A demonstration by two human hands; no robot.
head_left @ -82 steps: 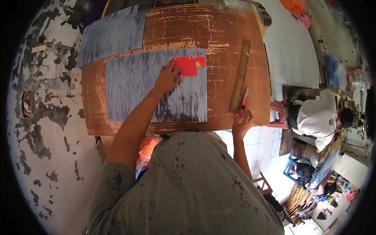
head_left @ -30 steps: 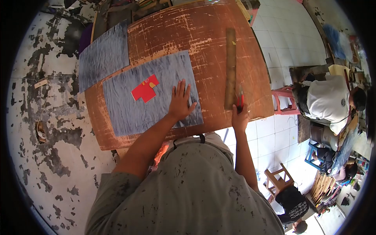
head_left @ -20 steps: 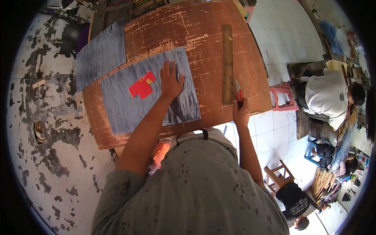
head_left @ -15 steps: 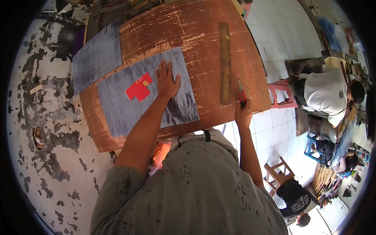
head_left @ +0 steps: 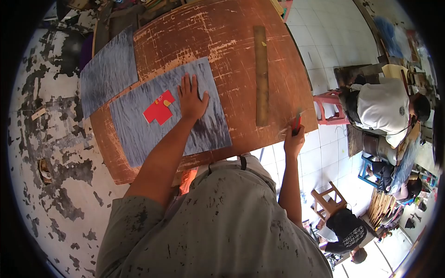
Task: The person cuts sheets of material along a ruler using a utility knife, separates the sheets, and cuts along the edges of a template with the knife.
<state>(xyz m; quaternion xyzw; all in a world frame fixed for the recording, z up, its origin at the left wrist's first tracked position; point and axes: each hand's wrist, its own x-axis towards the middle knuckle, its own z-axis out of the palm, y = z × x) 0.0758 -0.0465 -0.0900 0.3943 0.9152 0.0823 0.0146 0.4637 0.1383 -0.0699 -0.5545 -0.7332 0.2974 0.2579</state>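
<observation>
My left hand (head_left: 192,103) lies with fingers spread on a grey streaked sheet (head_left: 134,118), holding nothing. To its left on the same sheet rests a red cut-out piece (head_left: 159,109) with small yellow marks. My right hand (head_left: 294,139) is closed round a red cutter knife (head_left: 296,122) at the table's right front edge, its blade pointing away from me. A long, dark, narrow strip (head_left: 261,76) lies on the brown table between my two hands. A second grey sheet (head_left: 110,69) lies at the far left of the table.
The scratched brown table (head_left: 241,28) stands before me. Beyond its right edge are a pink stool (head_left: 330,109), a wooden stool (head_left: 328,201), a person in white (head_left: 382,109) and a person in black (head_left: 346,231). A peeling wall (head_left: 65,194) is on the left.
The grey sheet has been turned at an angle. The red piece now lies apart from my left hand, further left. My right hand has moved slightly right with the cutter knife, away from the strip.
</observation>
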